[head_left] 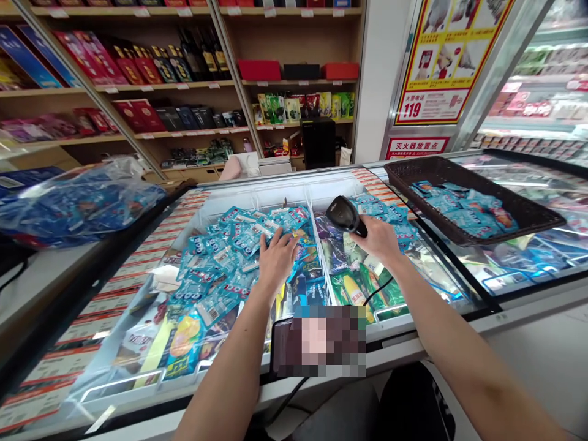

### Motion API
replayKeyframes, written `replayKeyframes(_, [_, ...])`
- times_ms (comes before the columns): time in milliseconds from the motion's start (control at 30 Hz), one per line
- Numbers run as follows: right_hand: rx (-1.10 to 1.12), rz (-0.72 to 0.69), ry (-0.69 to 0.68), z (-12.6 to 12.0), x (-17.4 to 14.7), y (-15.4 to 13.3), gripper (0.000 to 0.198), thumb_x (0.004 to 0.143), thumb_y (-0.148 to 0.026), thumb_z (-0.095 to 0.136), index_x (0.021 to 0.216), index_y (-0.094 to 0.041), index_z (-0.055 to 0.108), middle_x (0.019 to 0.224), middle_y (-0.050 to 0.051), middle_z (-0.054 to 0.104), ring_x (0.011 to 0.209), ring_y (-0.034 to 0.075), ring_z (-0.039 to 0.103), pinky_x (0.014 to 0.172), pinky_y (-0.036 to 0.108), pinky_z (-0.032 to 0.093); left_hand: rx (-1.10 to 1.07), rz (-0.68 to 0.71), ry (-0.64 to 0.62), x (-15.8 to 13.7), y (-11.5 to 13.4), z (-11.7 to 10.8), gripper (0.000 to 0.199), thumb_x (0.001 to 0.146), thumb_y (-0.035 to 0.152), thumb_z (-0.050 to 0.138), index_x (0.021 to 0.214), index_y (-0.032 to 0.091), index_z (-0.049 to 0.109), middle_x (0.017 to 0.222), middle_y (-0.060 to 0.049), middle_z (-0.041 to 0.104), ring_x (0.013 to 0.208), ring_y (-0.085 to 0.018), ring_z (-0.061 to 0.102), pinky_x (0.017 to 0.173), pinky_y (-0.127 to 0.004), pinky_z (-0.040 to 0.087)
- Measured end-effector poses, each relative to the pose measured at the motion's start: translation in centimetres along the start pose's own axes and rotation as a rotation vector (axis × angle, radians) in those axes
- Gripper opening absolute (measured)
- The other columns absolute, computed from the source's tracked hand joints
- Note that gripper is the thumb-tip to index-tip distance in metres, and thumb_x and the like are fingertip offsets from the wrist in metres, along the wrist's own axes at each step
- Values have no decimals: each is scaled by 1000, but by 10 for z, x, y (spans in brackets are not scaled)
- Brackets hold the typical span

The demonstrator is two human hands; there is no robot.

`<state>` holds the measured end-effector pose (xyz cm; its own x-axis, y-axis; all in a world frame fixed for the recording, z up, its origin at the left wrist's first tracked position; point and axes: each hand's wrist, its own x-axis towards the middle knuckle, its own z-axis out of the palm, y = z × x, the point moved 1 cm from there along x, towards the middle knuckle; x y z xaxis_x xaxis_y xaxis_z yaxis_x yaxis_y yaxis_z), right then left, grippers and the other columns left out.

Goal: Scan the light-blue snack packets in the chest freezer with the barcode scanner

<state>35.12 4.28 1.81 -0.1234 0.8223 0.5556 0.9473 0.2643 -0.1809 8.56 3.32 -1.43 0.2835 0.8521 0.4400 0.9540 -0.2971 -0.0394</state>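
Right-hand grip (379, 241) has a black handheld scanner (342, 213), left-hand grip (277, 257) is spread out over a bunch of little blue packets (211, 251). More blue packets (468, 211) sit in a brown tray (528, 211) off to the right, stocked shelves (301, 43) behind.

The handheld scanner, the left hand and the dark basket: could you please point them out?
Handheld scanner (342, 214): head view, on its black head.
Left hand (276, 254): head view, on its back.
Dark basket (528, 211): head view, on its bare inside, right end.
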Motion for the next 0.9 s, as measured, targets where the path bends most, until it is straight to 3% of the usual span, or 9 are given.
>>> replayKeyframes(200, [48,155,106,-19,-2,36,35,77,-48,51,92,-19,61,78,8,67,72,24,62,61,30,40,22,3,43,3,3,-5,39,89,24,33,123,32,51,136,-4,46,135,-23,26,109,-58,9])
replayKeyframes(433, [177,385,214,-40,-8,96,45,79,-57,44,85,-16,63,69,9,65,68,26,62,64,32,43,-112,131,-1,22,38,-10,43,89,43,34,127,27,47,138,-6,42,136,-22,25,112,-48,16])
replayKeyframes(533, [260,450,223,-41,-11,112,44,77,-58,47,81,-17,63,67,9,65,65,26,62,63,33,44,-184,189,-80,47,66,-10,53,86,53,34,132,27,41,142,-6,37,135,-24,24,110,-45,23])
replayKeyframes(633, [379,519,257,-42,-14,121,44,77,-59,47,81,-18,63,65,8,65,63,25,62,63,33,45,-226,233,-143,81,104,-12,66,80,65,37,137,31,33,147,-4,28,138,-28,16,110,-48,20])
replayKeyframes(767, [559,596,288,-46,-16,127,44,77,-59,47,80,-18,63,56,6,63,54,23,61,63,34,47,-262,230,-262,133,159,-4,80,70,76,37,140,41,19,153,1,8,138,-36,-2,106,-60,17])
replayKeyframes(900, [696,652,298,-51,-12,128,44,76,-59,49,84,-19,64,61,7,65,45,22,58,55,34,47,-244,213,-406,183,201,18,85,66,79,38,140,44,15,153,3,-4,134,-44,-16,98,-72,8])
